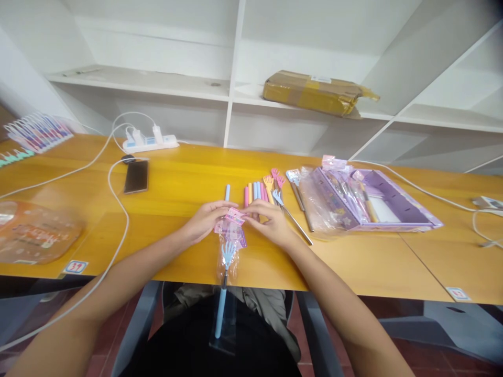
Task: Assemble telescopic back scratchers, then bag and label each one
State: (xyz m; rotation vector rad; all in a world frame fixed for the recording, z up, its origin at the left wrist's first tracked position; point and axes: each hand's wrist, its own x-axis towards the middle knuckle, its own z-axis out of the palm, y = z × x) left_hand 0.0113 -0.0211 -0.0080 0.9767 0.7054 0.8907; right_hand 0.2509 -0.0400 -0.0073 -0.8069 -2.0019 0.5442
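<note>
My left hand (pixel 206 221) and my right hand (pixel 270 221) meet over the table's front part. Both are closed, pinching a small pink printed card (pixel 234 215) from its two sides. More pink and purple card (pixel 228 229) shows just below it, at the top of a clear plastic sleeve (pixel 232 275). Inside the sleeve lies a light blue hand-shaped back scratcher (pixel 221 311), its handle reaching past the table edge over my lap. Beyond my left hand, a blue handle (pixel 228 192) sticks out. Several loose back scratchers (pixel 269 183) in pink, yellow and blue lie behind my right hand.
On the right stands a purple box (pixel 408 222) with packed items and plastic wrap (pixel 320 209) beside it. A phone (pixel 136 176), a power strip (pixel 151 143) and white cables occupy the left. An orange bag (pixel 43 233) lies far left; a taped carton (pixel 312 93) sits on the shelf.
</note>
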